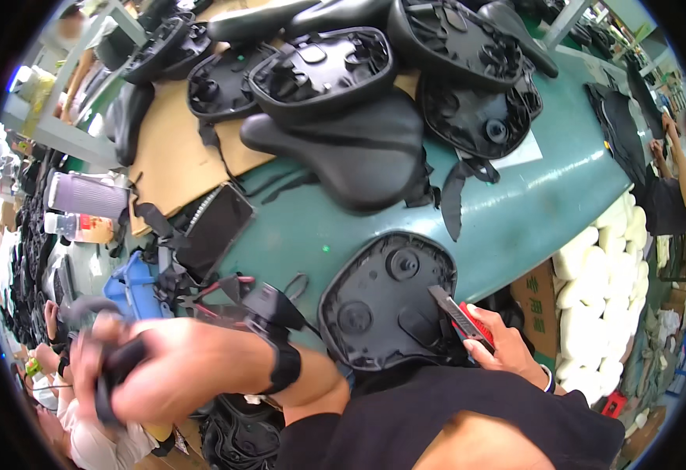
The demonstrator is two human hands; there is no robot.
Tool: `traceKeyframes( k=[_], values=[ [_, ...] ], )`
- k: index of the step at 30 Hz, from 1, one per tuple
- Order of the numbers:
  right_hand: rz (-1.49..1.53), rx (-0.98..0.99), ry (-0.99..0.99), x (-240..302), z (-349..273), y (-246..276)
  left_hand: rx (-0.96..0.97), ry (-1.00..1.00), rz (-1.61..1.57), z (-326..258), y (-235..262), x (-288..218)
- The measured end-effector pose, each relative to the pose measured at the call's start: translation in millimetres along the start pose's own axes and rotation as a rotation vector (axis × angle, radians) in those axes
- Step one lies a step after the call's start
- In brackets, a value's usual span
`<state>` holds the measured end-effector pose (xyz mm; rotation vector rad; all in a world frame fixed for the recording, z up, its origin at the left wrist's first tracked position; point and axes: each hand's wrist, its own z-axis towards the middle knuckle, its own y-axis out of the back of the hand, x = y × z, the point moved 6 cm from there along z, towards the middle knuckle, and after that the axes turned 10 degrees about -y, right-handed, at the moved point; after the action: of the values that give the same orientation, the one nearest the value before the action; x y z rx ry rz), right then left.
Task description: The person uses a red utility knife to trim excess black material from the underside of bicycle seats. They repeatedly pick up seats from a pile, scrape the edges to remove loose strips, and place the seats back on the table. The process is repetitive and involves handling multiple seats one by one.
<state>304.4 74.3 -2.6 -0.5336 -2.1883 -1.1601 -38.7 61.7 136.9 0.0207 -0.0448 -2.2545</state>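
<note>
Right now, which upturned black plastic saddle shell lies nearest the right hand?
The lone shell by the black shirt, beside the right hand; the other upturned shells lie farther away.

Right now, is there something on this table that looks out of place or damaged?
No clear damage or spill shows. Untidy, though: left of the black saddle base, black scraps and red-handled pliers lie jumbled rather than stowed, beside the blue bin.
</note>
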Motion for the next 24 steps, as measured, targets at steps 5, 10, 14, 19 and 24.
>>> traceKeyframes(
  k=[5,10,14,19,24],
  values=[
    [0.350,-0.144,-0.025,-11.0,42.1,-0.9,1.573,-0.247,-1.232,-123.9,-14.9,-84.5],
    [0.163,-0.302,0.476,70.7,98.3,37.9,1.669,0.158,-1.326,-135.7,-53.8,-34.5],
    [0.558,-0.132,0.213,121.5,159.7,82.3,1.033,1.337,-1.362,-97.3,-133.5,26.4],
    [0.673,0.116,0.137,158.7,247.2,63.4,1.410,-0.196,-1.589,-73.7,-70.1,-46.5],
    [0.696,0.129,0.172,149.5,260.0,65.8,1.636,-0.595,-1.918,-90.8,2.0,-54.2]
  ],
)
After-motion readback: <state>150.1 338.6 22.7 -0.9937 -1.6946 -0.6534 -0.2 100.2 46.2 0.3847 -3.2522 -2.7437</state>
